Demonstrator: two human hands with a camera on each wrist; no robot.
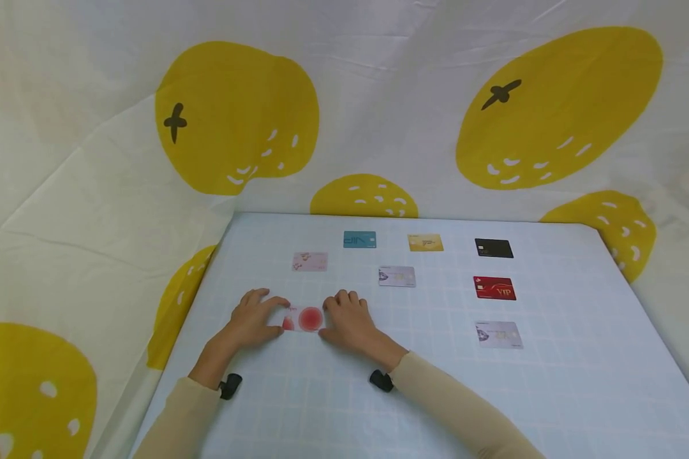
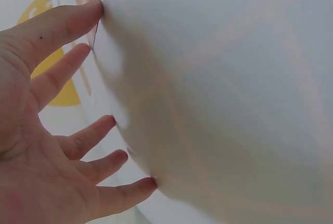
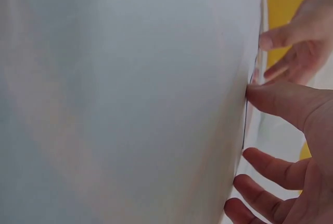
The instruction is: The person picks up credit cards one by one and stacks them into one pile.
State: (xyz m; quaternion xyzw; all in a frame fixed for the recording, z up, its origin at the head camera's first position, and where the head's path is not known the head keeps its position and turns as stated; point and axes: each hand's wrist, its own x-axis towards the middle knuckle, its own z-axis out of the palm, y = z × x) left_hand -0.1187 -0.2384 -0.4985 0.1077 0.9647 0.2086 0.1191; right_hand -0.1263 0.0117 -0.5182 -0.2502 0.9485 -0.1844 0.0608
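A pale card with red circles (image 1: 311,319) lies flat on the table between the two hands. My left hand (image 1: 255,320) is at its left end, thumb and index fingertips right at the two corners. The other fingers (image 2: 97,135) are spread, with their tips at the tabletop. At the right end, my right hand (image 1: 349,319) has its thumb near the lower corner and its index fingertip near the upper one. Its remaining fingers (image 3: 278,169) are bent gently, tips down at the surface. The card appears only as a thin edge in both wrist views.
Behind lie a pink card (image 1: 309,262), a teal card (image 1: 359,240), a gold card (image 1: 425,243) and a silver card (image 1: 397,276). To the right are a black card (image 1: 494,248), a red VIP card (image 1: 494,288) and another silver card (image 1: 499,335). A fruit-print cloth (image 1: 379,127) borders the table.
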